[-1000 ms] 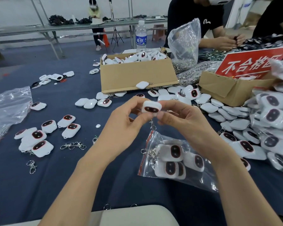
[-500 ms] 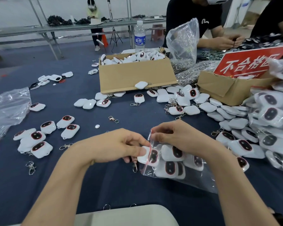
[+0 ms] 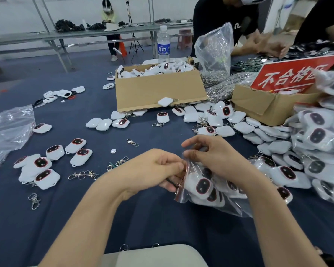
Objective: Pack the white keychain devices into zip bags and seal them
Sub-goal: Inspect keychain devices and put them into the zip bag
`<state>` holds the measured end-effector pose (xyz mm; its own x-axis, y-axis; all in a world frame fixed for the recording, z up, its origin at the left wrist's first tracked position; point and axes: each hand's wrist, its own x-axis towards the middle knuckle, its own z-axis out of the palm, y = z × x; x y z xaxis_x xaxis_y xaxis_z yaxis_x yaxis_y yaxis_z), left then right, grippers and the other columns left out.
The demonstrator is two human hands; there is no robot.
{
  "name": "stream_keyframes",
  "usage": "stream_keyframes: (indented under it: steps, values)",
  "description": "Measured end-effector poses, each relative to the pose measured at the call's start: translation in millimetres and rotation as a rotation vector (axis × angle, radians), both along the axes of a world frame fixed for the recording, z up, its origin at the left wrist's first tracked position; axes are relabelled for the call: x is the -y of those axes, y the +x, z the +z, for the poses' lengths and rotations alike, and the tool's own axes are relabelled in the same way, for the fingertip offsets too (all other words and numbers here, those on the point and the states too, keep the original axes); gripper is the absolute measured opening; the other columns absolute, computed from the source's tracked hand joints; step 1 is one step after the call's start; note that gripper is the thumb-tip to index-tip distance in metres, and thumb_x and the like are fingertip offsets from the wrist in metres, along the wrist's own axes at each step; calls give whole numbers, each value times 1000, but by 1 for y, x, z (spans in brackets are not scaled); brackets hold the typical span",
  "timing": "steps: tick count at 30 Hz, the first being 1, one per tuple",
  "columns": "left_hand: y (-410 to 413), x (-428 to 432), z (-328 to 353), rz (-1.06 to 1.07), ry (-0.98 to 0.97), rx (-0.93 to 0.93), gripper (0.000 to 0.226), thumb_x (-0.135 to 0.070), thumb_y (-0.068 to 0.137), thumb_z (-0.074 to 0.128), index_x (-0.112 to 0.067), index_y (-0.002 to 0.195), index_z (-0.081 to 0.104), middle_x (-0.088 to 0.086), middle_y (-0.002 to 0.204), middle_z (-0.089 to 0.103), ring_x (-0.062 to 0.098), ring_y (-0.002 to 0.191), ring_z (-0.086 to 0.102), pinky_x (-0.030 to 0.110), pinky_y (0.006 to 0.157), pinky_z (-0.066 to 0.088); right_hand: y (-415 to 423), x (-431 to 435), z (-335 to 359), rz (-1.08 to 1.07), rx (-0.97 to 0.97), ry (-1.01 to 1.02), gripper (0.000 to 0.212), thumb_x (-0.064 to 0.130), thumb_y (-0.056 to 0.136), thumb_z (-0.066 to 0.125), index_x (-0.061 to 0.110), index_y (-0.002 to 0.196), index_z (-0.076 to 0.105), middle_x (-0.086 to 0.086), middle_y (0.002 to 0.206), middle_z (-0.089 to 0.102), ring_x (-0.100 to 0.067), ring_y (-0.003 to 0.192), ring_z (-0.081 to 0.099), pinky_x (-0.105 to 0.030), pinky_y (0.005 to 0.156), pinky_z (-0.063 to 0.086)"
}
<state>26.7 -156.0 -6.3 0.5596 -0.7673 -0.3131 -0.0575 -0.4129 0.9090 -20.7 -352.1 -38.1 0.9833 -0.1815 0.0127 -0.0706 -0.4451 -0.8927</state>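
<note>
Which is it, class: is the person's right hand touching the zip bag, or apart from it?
Touching. The head view shows the right hand pinching the upper corner of the zip bag at its mouth, with no gap between fingers and plastic.

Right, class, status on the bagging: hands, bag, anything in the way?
Left hand and right hand both pinch the zip bag at its mouth. White devices inside. Key clip at the mouth may foul the seal.

Red sign [image 3: 289, 78] in cardboard box [image 3: 258, 106]: white chars "不合格", 4th char part-hidden; water bottle [image 3: 163, 45] label blurred, unreadable.
</note>
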Motion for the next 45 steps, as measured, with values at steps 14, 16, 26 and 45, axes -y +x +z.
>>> stream_keyframes:
  steps: [14,16,26,45]
  values:
    - [0,2,1,99,60,71,8,-18,100,59,-11,104,59,2,92,80,16,81,64,30,77,54,-8,18,8,-278,73,-91,12,34,100,60,36,103,71,15,93,70,4,83,61,-16,68,41]
    - [1,2,-1,90,87,92,10,-24,101,58,-15,105,60,3,97,80,15,82,64,29,78,52,-11,21,7,-367,101,-218,18,29,101,58,33,112,71,13,103,69,-3,92,61,-19,74,44]
    - [20,-10,-13,387,69,202,20,-34,104,52,-19,101,65,-8,78,75,2,61,63,18,53,51,-18,28,-2,-447,-281,-651,41,27,101,52,21,142,52,-13,142,53,-36,133,44,-49,110,38]
    - [25,-9,-29,484,48,214,18,-21,103,51,-19,98,68,-6,75,71,2,51,57,17,45,45,-28,41,4,-628,-155,-737,41,19,101,52,21,142,54,-14,147,46,-37,137,33,-49,113,26]
